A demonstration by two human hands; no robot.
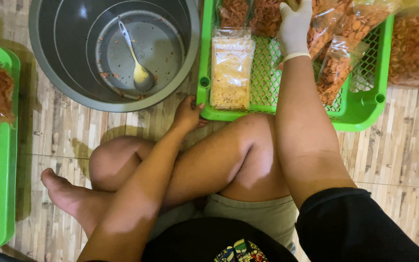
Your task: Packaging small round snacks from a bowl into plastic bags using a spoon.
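Head view: bare left hand [187,114] gripping near rim of green plastic lattice crate [362,104]; gloved right hand [294,29] inside, on clear bags of orange snacks [338,68], grip unclear. Pale-yellow snack bag [231,68] alongside. Grey round tub [64,43] holding plastic spoon [136,60].

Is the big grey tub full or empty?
Almost empty. The grey tub holds only a pale spoon lying on its bare bottom, with a few orange crumbs scattered around it.
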